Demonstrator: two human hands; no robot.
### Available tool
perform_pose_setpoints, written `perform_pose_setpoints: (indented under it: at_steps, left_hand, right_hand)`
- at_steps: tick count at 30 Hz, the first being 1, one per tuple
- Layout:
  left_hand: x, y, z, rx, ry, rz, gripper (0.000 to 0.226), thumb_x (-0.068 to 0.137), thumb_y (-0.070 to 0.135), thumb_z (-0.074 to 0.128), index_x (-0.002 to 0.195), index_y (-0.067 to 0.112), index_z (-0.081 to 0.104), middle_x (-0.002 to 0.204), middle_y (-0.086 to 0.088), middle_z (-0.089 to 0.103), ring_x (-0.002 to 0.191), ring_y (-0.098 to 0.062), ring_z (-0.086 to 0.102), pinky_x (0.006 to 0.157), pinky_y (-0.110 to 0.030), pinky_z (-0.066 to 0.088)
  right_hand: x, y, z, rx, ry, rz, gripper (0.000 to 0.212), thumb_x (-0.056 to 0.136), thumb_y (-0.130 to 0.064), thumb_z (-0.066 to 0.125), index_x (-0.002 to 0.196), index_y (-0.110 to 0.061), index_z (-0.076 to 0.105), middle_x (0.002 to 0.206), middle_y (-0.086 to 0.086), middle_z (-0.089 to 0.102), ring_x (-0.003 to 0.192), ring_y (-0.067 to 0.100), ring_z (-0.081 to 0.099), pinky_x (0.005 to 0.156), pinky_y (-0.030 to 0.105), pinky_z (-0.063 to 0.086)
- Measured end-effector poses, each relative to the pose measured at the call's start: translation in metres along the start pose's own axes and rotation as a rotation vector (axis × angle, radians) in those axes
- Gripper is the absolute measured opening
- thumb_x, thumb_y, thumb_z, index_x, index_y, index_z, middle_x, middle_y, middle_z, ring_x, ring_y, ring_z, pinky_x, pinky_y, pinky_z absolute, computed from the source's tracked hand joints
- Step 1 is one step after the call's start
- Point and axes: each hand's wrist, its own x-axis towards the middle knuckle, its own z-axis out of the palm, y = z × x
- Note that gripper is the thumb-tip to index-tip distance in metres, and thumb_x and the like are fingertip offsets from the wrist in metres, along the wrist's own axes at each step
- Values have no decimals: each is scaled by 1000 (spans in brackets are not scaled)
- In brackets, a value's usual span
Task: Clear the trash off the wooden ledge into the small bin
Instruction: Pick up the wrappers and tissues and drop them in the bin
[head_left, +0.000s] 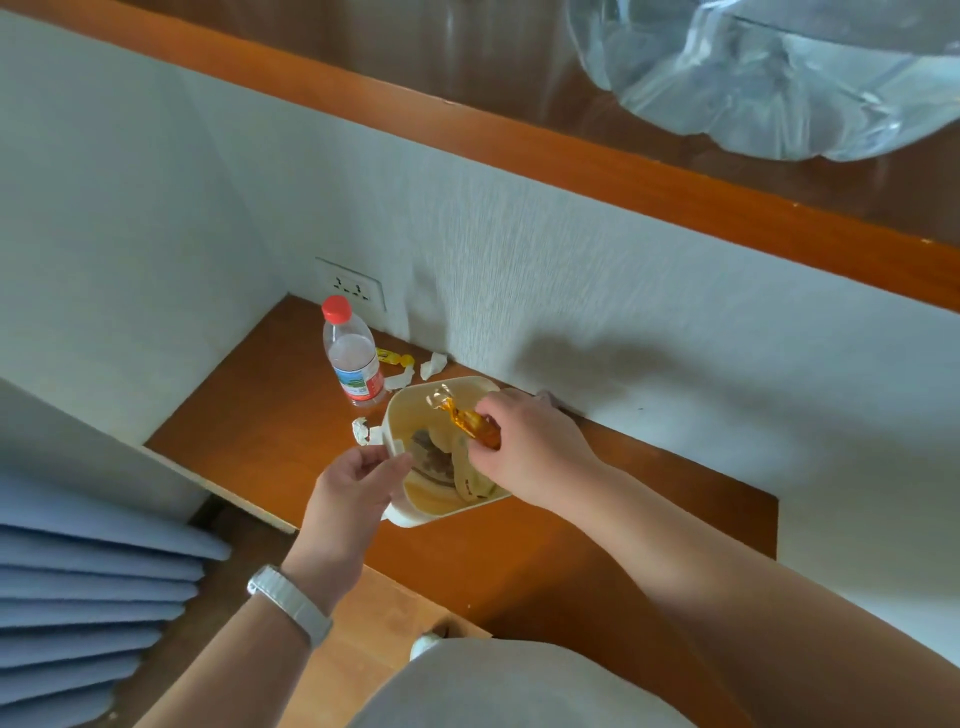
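We see two bare forearms with no sleeves reaching the wrists. Our left wrist wears a pale grey watch band (291, 603), ribbed across its width. The left hand (353, 488) and right hand (524, 441) carry no rings or gloves. Grey fabric (519, 686) covers our lap.

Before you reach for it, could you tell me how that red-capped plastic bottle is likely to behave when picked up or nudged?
The bottle looks nearly empty, so it is probably light. Standing upright and narrow on the ledge, it may tip easily if nudged, then roll. Its thin clear wall would likely flex under a squeeze.
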Motion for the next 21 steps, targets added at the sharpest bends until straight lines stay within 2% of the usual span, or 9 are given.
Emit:
perform_pose_setpoints:
  at_steps: [3, 5, 7, 9, 13, 15, 17, 21]
  left_hand:
    - [-4, 0, 0, 7, -1, 18, 18, 97, 30, 70, 109, 16, 72, 93, 0, 83, 87, -15, 79, 72, -23, 57]
    - [-7, 0, -2, 3, 4, 22, 18, 98, 29, 70, 109, 15, 72, 95, -4, 83, 91, -20, 79, 76, -28, 59]
    - [-8, 0, -3, -3, 6, 25, 18, 98, 28, 70, 109, 14, 72, 96, -6, 83, 92, -24, 80, 79, -31, 61]
    - [-9, 0, -4, -2, 18, 25, 18, 98, 28, 71, 108, 14, 73, 95, -6, 83, 93, -24, 79, 80, -32, 62]
    - [-7, -3, -7, -9, 42, -2, 20, 97, 29, 71, 110, 13, 72, 99, -9, 82, 99, -30, 77, 90, -44, 61]
    - [-6, -6, -8, -14, 54, -10, 22, 97, 30, 72, 111, 14, 72, 100, -8, 82, 99, -28, 77, 89, -43, 61]
    - [-4, -8, -8, -14, 61, -21, 21, 96, 30, 72, 111, 15, 72, 98, -5, 82, 98, -25, 77, 85, -38, 61]
    - [1, -9, -7, -15, 59, -42, 15, 97, 28, 71, 107, 16, 72, 89, -1, 83, 88, -20, 79, 74, -29, 59]
  right_hand:
    - [7, -10, 4, -102, -24, -31, 21, 90, -40, 58, 100, -22, 59, 82, -10, 53, 63, 8, 50, 71, 37, 50]
    - [12, -14, 6, -153, -46, -38, 25, 90, -43, 57, 103, -22, 59, 89, -9, 58, 66, 11, 53, 66, 36, 50]
    - [15, -17, 8, -104, -74, -59, 37, 90, -47, 57, 118, -23, 58, 101, -8, 61, 73, 12, 56, 59, 31, 49]
    - [16, -19, 8, 12, -100, -99, 51, 90, -51, 58, 132, -23, 52, 112, -6, 61, 81, 11, 57, 61, 28, 48]
    - [15, -13, 8, 90, -101, -154, 50, 91, -49, 55, 133, -22, 53, 119, -2, 63, 97, 15, 61, 74, 32, 54]
    - [14, -1, 7, 66, -80, -125, 46, 92, -47, 54, 130, -21, 55, 119, -4, 63, 94, 10, 61, 75, 27, 48]
    - [14, 15, 8, 38, -64, -78, 44, 93, -46, 53, 128, -21, 57, 119, -6, 63, 79, 3, 59, 71, 25, 48]
    - [15, 58, 20, 18, -60, 111, 37, 94, -43, 52, 124, -22, 59, 112, -9, 60, 80, 10, 59, 71, 36, 55]
